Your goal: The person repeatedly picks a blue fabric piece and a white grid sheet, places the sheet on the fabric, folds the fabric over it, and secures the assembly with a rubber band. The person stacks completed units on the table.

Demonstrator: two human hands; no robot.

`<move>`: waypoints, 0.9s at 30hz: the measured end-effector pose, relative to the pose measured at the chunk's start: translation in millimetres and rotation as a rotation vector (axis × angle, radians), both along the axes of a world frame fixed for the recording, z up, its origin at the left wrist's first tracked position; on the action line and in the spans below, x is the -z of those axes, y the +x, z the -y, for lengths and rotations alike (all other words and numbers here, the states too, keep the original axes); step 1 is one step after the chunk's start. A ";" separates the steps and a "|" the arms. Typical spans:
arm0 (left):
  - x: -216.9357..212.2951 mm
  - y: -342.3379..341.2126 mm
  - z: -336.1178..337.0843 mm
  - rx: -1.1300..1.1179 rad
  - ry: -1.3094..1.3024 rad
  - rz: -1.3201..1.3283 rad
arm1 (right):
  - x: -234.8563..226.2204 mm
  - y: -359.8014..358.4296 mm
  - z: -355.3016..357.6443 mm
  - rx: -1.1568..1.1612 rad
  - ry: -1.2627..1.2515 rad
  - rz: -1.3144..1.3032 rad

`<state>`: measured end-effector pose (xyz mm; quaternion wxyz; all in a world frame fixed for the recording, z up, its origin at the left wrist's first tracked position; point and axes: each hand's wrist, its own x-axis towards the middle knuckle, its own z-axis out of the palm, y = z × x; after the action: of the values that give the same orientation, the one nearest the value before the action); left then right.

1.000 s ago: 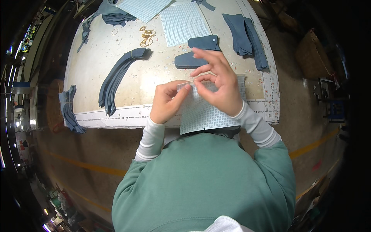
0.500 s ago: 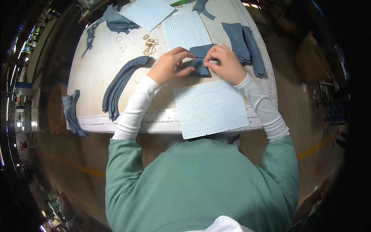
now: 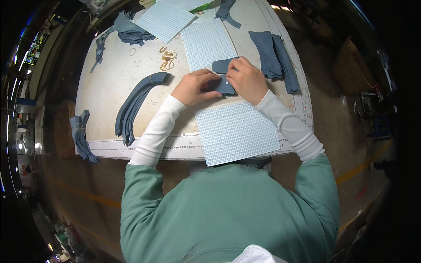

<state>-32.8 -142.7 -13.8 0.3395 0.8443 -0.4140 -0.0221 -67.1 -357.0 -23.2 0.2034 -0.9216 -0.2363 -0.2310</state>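
A small stack of dark blue fabric pieces (image 3: 228,90) lies in front of me, with a tiny white sticker (image 3: 227,82) on its top. My left hand (image 3: 195,87) holds the stack's left end, thumb at the near edge and fingers at the far edge. Fingertips of my right hand (image 3: 247,81) are pinched together at the stack's far right side; whether anything is between them is hidden. Just beyond, partly covered by that hand, is another blue fabric piece (image 3: 222,66). A sheet of small printed labels (image 3: 239,131) lies nearest my body, overhanging the table's front edge.
More label sheets (image 3: 208,41) lie at the back of the white table (image 3: 103,83). Blue fabric bundles rest on the left (image 3: 136,105), the far left corner (image 3: 81,136) and the right (image 3: 267,52). Tan rubber bands (image 3: 167,59) sit in a loose pile behind my left hand.
My right hand has shifted left over the stack, and the white sticker now shows on the fabric. The whole view has moved slightly, so the table appears lower. My left hand keeps its hold.
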 end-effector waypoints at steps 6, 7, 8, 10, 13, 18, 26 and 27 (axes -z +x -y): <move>-3.3 -0.9 -1.9 -0.077 -0.126 -0.153 | 2.2 3.7 14.7 0.048 0.222 -0.137; -4.2 -0.2 -1.9 -0.035 -0.099 -0.078 | 4.4 3.1 14.2 0.009 0.263 -0.216; -5.0 0.5 -1.8 0.001 -0.070 -0.003 | 6.7 2.5 12.7 -0.015 0.304 -0.293; -5.8 0.0 -2.0 0.009 0.015 -0.027 | 11.0 1.5 9.2 -0.037 0.343 -0.350; -3.7 -2.7 -0.5 -0.019 0.018 -0.026 | 14.6 0.0 5.2 -0.034 0.304 -0.267; 1.4 -0.7 -0.6 0.014 -0.039 0.065 | 12.0 -0.4 5.0 0.008 0.181 -0.087; -1.3 2.3 -4.1 0.003 -0.084 -0.082 | 0.8 4.8 17.8 -0.046 0.372 -0.305; -2.3 2.1 -4.1 0.000 -0.095 -0.117 | 1.0 3.4 15.3 -0.085 0.401 -0.337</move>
<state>-30.7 -138.6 -11.5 0.4027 0.8245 -0.3942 -0.0517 -63.8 -372.2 -24.2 0.4281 -0.8776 -0.1872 -0.1075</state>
